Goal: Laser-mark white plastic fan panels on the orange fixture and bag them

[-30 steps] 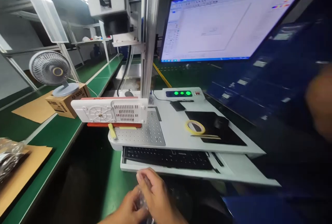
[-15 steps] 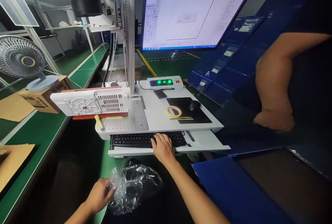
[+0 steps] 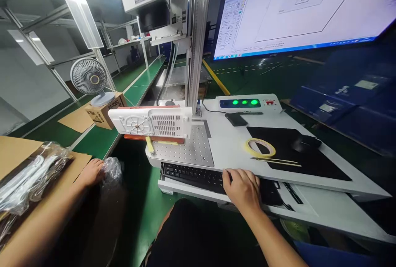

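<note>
My left hand [image 3: 91, 172] is closed on a crumpled clear plastic bag [image 3: 112, 170] at the edge of a cardboard box. My right hand [image 3: 243, 188] lies over the black keyboard [image 3: 194, 177] in the pulled-out drawer, fingers apart and slightly bent. Above the keyboard, a white plastic housing [image 3: 139, 126] with a round grille and slots leans on its side over the perforated metal plate [image 3: 199, 147]. A yellow clip-like piece [image 3: 150, 145] is at its lower edge.
Bagged white parts [image 3: 34, 176] lie in the box on the left. A tape roll [image 3: 260, 148], a mouse [image 3: 305, 143] and a mouse pad [image 3: 315, 164] are on the desk. The monitor [image 3: 287, 15] hangs over it. A fan [image 3: 89, 78] stands on a carton [image 3: 107, 110].
The view has swung left. My left hand has carried the plastic bag from in front of my lap to the box at left. My right hand stays on the keyboard.
</note>
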A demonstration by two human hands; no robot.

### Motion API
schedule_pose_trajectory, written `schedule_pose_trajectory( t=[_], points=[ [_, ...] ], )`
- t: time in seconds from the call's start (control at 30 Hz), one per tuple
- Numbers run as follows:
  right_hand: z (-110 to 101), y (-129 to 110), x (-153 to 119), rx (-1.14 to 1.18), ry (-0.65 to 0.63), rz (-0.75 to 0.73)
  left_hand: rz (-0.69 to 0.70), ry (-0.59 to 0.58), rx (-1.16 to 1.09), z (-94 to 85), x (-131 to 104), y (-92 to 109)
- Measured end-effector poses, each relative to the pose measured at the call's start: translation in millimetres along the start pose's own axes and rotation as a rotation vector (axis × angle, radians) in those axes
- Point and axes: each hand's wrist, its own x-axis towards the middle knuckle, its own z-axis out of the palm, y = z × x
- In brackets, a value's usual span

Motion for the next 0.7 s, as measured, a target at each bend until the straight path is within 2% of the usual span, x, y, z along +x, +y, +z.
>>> schedule_pose_trajectory(
  t=[0.07, 0.17, 0.3, 0.43, 0.6, 0.7],
  points=[
    [0.5, 2.1, 4.6, -0.067, 0.055, 0.019, 0.018, 0.054, -0.04, 8.6, 6.0, -15.0],
    [4.1, 0.6, 3.1, -0.195, 0.124, 0.059, -0.08, 0.156, -0.102, 31.2, 12.0, -26.8],
    [9.5, -3.5, -2.9, -0.199, 0.11, 0.101, -0.202, 0.182, -0.223, 53.9, 11.3, -35.6],
    [13.8, -1.8, -4.7, -0.138, 0.059, 0.068, -0.259, 0.159, -0.278, 56.6, 10.8, -36.9],
    [19.0, 4.0, -7.4, -0.139, 0.062, 0.045, -0.325, 0.118, -0.233, 53.1, 15.8, -26.4],
    [21.0, 5.9, -9.4, -0.116, 0.052, 0.066, -0.337, 0.132, -0.199, 52.1, 16.5, -20.5]
  ],
)
